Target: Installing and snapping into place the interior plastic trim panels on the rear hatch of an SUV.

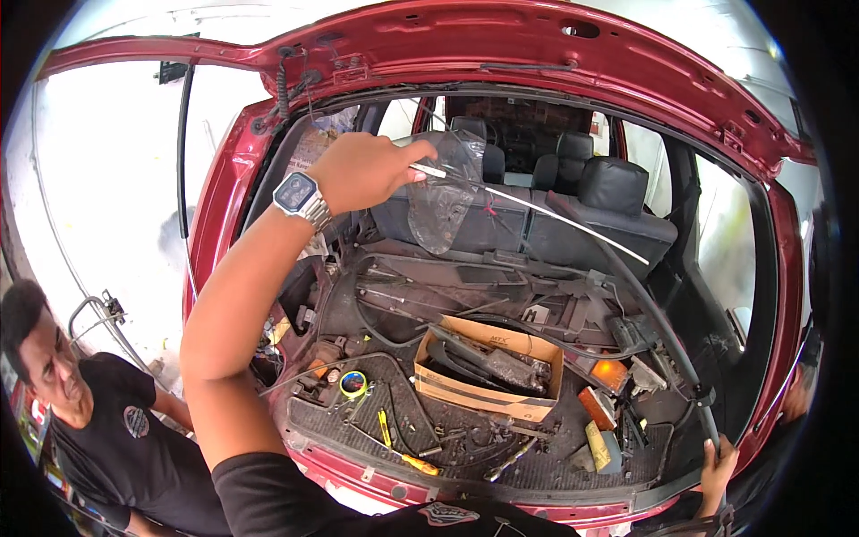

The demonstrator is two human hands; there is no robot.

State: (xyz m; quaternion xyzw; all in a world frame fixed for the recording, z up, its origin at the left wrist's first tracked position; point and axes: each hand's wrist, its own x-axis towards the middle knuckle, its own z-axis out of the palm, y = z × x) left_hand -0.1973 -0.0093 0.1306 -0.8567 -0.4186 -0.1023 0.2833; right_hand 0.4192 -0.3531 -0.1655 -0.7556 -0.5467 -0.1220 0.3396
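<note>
1. Head view: an open cardboard box holds elongated dark parts inside the cargo bay.
2. The left hand, nearly closed, pinches a slim white rod, with open air between it and the box.
3. The right hand, fingers curled, grips a long dark bar near its lower end.
4. Clear, crinkled plastic shows just beside the left hand; a ribbed mat meets the red sill.
</note>
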